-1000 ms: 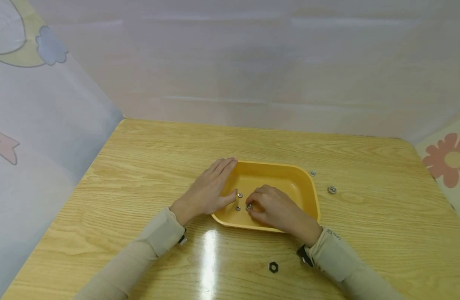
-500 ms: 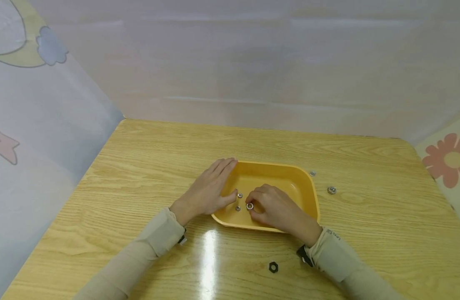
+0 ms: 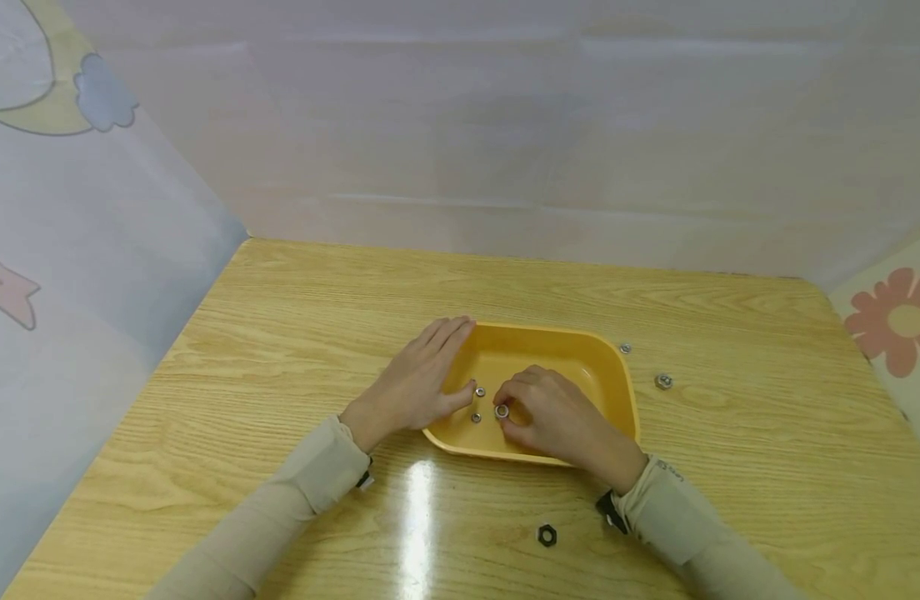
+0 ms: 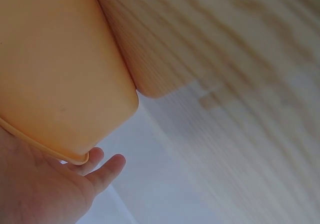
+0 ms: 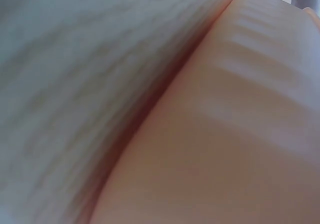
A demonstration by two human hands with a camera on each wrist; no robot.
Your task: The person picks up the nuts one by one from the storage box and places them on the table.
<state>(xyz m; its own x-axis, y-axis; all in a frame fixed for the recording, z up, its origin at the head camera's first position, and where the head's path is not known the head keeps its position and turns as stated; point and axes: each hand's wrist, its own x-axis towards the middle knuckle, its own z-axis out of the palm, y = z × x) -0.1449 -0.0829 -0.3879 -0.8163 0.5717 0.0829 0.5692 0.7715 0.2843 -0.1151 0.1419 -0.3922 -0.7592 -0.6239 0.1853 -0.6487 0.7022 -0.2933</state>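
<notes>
A yellow plastic bin [image 3: 557,340] rests on the table. My left hand [image 3: 415,379] lies over its left rim, fingers straight and thumb reaching inside. In the left wrist view, straight fingertips of the left hand [image 4: 45,189] show past the corner of the bin [image 4: 65,74]. Inside the bin, my right hand [image 3: 557,417] pinches a silver nut [image 3: 502,412] between thumb and fingers, its hole visible. Two smaller nuts, one nearer the back [image 3: 480,392] and one nearer the front [image 3: 477,417], lie near my left thumb. Only the bin's outer wall [image 5: 225,149] fills the right wrist view; the right hand is hidden there.
Right of the bin on the wooden table [image 3: 767,433] lie a small silver nut [image 3: 626,348] and a larger silver piece of hardware [image 3: 664,381]. A black hex nut [image 3: 547,535] lies in front of the bin. A pale wall covering [image 3: 505,125] rises behind the table.
The pinched nut has turned in my right fingers so its ring shows more plainly, and has shifted slightly right. My left hand and the bin have stayed put.
</notes>
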